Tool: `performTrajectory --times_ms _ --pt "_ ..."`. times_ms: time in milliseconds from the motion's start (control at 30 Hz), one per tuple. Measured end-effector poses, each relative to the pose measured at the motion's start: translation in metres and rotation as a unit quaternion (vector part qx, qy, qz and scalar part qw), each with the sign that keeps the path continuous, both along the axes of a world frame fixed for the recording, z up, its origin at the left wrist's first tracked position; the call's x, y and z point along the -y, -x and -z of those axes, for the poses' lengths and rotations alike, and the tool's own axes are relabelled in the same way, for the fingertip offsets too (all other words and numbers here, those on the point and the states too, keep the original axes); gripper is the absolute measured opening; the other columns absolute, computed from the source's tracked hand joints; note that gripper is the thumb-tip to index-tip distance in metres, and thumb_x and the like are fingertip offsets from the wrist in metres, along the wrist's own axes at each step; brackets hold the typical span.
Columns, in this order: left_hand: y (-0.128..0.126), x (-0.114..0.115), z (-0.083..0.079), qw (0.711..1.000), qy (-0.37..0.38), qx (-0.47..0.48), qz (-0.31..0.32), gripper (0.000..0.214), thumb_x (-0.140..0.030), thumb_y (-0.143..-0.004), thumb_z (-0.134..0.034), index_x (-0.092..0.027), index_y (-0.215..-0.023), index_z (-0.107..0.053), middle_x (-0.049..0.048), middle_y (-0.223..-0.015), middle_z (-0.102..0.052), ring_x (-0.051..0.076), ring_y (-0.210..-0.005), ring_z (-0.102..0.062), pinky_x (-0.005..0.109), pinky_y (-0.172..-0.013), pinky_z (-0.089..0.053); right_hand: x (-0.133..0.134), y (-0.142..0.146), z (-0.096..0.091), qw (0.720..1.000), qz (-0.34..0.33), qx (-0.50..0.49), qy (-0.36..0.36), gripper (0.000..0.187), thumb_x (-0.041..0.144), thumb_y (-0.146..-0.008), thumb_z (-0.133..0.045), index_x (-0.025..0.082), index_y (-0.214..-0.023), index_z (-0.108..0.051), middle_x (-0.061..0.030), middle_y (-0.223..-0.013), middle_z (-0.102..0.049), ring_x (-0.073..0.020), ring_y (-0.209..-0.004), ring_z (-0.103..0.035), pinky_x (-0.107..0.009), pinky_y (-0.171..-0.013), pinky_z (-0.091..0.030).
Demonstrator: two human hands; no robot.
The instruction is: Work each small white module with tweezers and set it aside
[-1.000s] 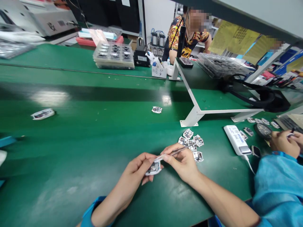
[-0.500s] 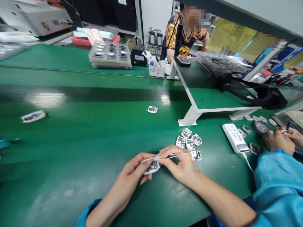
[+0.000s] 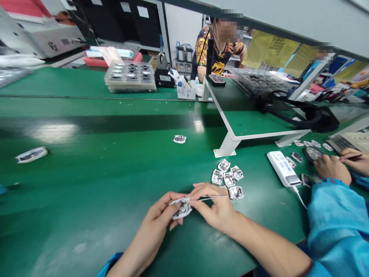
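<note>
On the surface (image 3: 86, 215) I have the left hand (image 3: 154, 219) holding a circuit module (image 3: 182, 210) just beside the right hand (image 3: 216, 206); the tweezers (image 3: 211, 196) in the right hand reach left toward that module; a pile of modules (image 3: 226, 177) lies behind both hands; a power bank (image 3: 283, 168) sits right of the pile; a co-worker's hands (image 3: 331, 167) are further right; a stack of trays (image 3: 129, 77) stands far behind.

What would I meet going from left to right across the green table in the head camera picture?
White paper piece → left hand holding a small white part → right hand holding tweezers → white box with a cord → co-worker's hand
</note>
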State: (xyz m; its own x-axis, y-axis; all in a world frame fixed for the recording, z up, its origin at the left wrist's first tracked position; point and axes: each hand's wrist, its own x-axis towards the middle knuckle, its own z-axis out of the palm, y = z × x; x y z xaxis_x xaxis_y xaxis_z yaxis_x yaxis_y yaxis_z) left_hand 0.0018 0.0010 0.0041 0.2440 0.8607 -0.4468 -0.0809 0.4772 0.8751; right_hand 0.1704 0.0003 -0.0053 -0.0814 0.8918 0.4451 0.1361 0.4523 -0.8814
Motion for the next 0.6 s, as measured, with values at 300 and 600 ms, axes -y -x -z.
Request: performTrajectory --times_ms 300,600 --pt "0.002 -0.001 -0.008 1.000 -0.024 -0.007 0.014 0.027 -0.044 -0.076 -0.071 -0.019 -0.085 -0.070 -0.0001 -0.069 -0.061 0.014 -0.060 -0.048 0.023 -0.052 -0.037 -0.002 0.002 -0.003 0.996 0.004 -0.065 0.054 0.010 0.031 -0.082 -0.075 0.021 -0.080 -0.072 -0.0049 -0.081 -0.079 -0.0208 -0.079 -0.076 -0.039 -0.088 -0.059" --pt "0.002 -0.005 0.009 0.994 -0.090 -0.032 0.043 0.048 -0.046 -0.063 -0.085 -0.022 -0.097 -0.063 0.0037 -0.087 -0.071 0.024 -0.083 -0.064 0.031 -0.077 -0.050 -0.006 -0.004 -0.001 0.998 0.056 0.027 0.030 0.012 0.035 -0.082 -0.074 0.024 -0.078 -0.076 -0.0033 -0.078 -0.080 -0.0237 -0.080 -0.075 -0.042 -0.088 -0.058"
